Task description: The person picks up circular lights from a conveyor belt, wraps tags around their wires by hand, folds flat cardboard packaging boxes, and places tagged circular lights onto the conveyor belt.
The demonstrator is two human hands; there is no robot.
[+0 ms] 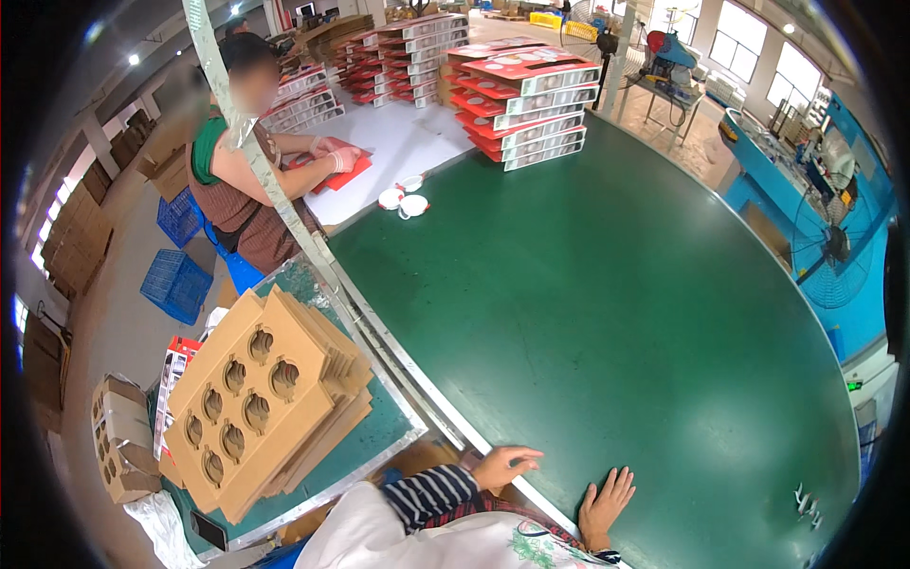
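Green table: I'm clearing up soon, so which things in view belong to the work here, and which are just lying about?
Likely part of the work:
green table, under the right hand
red boxes
holed cardboard sheets
white round pieces

Seemingly just lying about:
blue baskets
crumpled white plastic

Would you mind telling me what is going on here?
The left hand is at the near edge of the green table and the right hand rests on it; both are empty. A co-worker handles a red sheet over a white tabletop. Brown cardboard with round holes is stacked to the left.
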